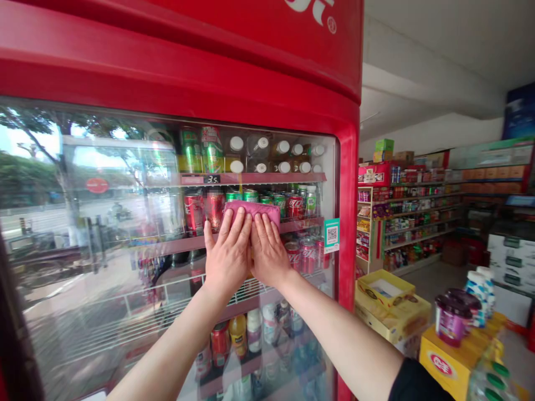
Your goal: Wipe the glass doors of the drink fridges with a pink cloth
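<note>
Both hands press a folded pink cloth against the glass door of a red drinks fridge. My left hand lies over the cloth's left part, its little finger spread out to the side on the glass. Over the right part lies my right hand, fingers together and pointing up. The hands touch side by side, and their thumbs are hidden. Behind the glass, soda cans and bottles stand on shelves.
A QR-code sticker is at the door's right edge. To the right are yellow cartons, purple tubs, green-capped bottles and stocked store shelves. The glass reflects trees and a street.
</note>
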A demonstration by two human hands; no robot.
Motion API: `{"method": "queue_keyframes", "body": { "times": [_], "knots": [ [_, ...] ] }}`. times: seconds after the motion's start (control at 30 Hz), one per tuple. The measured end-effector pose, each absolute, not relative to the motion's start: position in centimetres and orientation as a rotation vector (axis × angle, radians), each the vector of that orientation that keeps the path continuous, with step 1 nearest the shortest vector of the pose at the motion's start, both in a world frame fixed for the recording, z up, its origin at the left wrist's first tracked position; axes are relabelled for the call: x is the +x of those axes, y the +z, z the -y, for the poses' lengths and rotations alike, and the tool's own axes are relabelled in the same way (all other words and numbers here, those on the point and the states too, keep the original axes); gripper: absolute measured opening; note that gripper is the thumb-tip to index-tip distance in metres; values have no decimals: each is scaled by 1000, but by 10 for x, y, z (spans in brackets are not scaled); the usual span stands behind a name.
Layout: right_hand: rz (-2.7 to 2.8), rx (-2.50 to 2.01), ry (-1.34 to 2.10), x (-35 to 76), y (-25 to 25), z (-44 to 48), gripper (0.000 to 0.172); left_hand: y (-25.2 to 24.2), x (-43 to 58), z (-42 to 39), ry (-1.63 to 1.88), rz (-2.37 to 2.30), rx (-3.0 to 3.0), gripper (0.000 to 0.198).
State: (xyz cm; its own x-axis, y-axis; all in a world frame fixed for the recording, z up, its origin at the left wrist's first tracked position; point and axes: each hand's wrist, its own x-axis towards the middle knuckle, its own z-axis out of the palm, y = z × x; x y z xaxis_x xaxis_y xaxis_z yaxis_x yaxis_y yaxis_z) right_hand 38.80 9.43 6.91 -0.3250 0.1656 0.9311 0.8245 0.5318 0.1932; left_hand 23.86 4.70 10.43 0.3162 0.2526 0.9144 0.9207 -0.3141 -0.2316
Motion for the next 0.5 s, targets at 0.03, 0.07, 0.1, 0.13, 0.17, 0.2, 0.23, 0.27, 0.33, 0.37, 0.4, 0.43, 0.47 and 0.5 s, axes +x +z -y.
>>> {"method": "queue_keyframes", "body": {
  "times": [0.03,0.07,0.1,0.13,0.17,0.2,0.23,0.27,0.33,0.37,0.4,0.43,0.47,0.5],
  "knots": [
    [1778,-842,-841,387,66,-94,89,104,240,-47,-1019,1043,-1774,67],
    [1758,-857,-832,385,64,-94,88,105,240,-46,-1015,1032,-1778,68],
    [1743,-868,-823,381,64,-92,87,105,237,-45,-1015,1020,-1776,69],
    [1736,-875,-815,375,65,-91,87,105,233,-43,-1017,1013,-1768,70],
    [1736,-877,-808,369,67,-89,86,105,228,-41,-1021,1007,-1754,71],
    [1748,-871,-806,362,70,-86,85,106,221,-38,-1031,1009,-1733,73],
    [1772,-854,-810,355,74,-83,84,106,213,-35,-1045,1020,-1707,74],
    [1802,-826,-819,347,79,-79,84,106,204,-32,-1063,1037,-1678,75],
    [1862,-744,-854,332,91,-72,81,107,187,-24,-1102,1082,-1627,74],
    [1890,-698,-876,326,97,-69,79,108,180,-20,-1123,1108,-1605,73],
    [1915,-658,-899,321,102,-66,77,108,174,-17,-1146,1139,-1583,73],
    [1937,-627,-920,317,107,-63,75,108,169,-14,-1163,1169,-1563,72],
    [1961,-606,-939,315,112,-61,73,108,166,-11,-1178,1193,-1548,72],
    [1988,-595,-954,316,116,-60,72,107,165,-10,-1191,1211,-1534,73]
  ]
}}
